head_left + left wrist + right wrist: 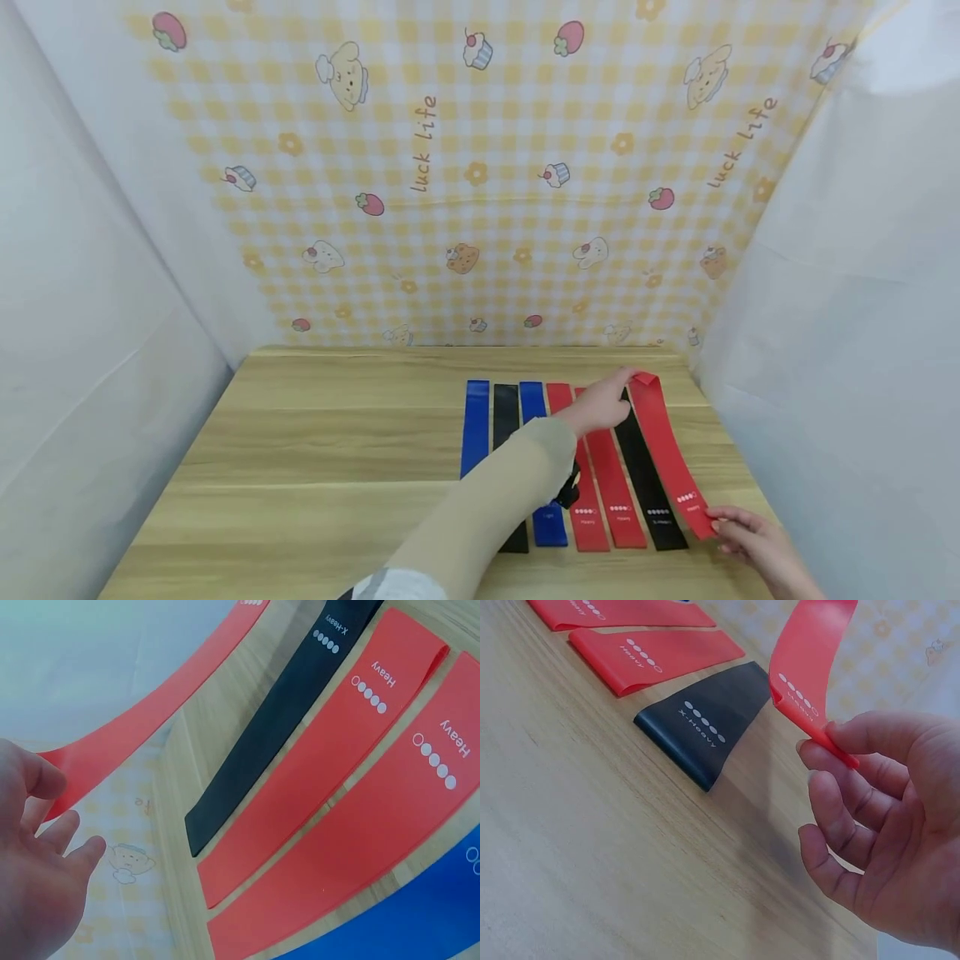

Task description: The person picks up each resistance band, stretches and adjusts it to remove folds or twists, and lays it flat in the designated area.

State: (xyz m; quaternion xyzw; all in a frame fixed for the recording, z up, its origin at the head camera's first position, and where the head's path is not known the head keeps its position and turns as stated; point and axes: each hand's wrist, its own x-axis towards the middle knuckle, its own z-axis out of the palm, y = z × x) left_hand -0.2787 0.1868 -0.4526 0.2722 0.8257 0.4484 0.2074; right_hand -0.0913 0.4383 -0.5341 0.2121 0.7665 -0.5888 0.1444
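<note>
A red resistance band [667, 442] marked Heavy is stretched out lengthwise at the right end of a row of bands, held off the table. My left hand [603, 404] pinches its far end, which is folded over a little; in the left wrist view thumb and fingertips grip the band. At the near end, my right hand [900, 817] pinches a corner between thumb and index finger, the other fingers loosely bent. Just left of it lies a black X-Heavy band [694, 720], flat on the table. Beside that are two red Heavy bands [322, 780].
Further left lie a blue band [551, 529], a black band [506, 408] and another blue band [476, 425], partly hidden by my left forearm. The wooden table [300, 450] meets a checked cloth [480, 217] behind and a white sheet [832, 333] at the right.
</note>
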